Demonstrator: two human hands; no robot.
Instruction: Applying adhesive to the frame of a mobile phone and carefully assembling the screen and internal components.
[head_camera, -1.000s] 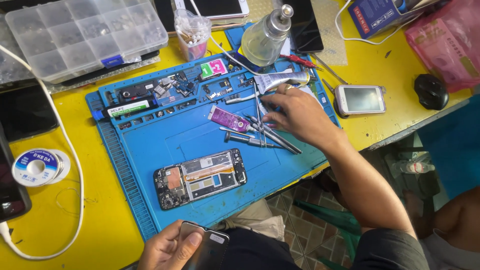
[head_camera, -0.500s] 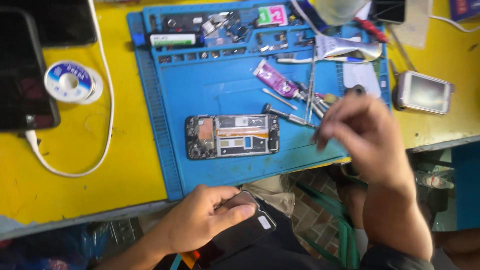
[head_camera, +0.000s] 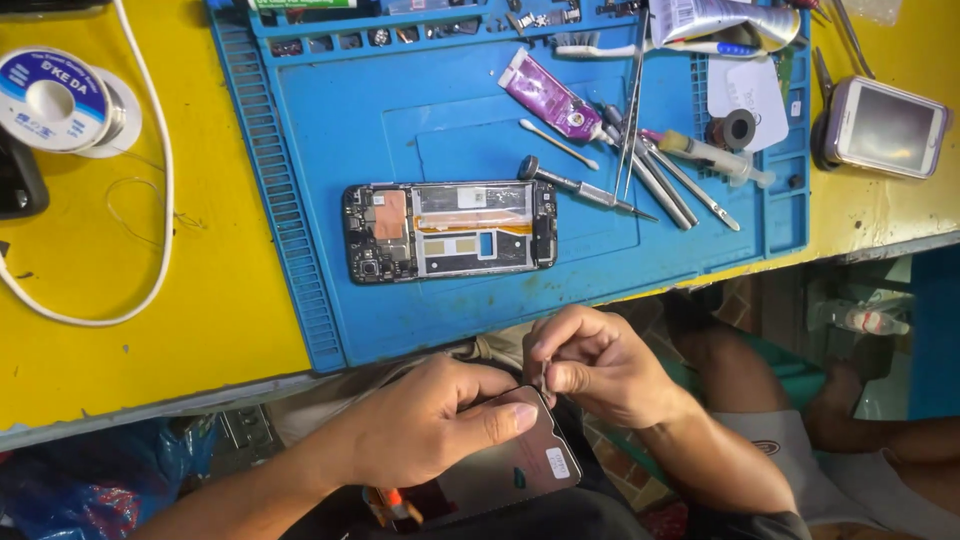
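Right hand (head_camera: 600, 365) left the mat — joined left hand (head_camera: 430, 425) at phone screen (head_camera: 515, 460).

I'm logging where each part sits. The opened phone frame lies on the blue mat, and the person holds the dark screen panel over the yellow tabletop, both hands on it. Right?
Not quite. The head view shows the dark screen panel held below the table edge, over the person's lap, not over the yellow tabletop. The left hand and right hand are both on it, and the opened phone frame lies on the blue mat.

Dark phone screen panel (head_camera: 520, 460) tilted in the lap, below the table edge
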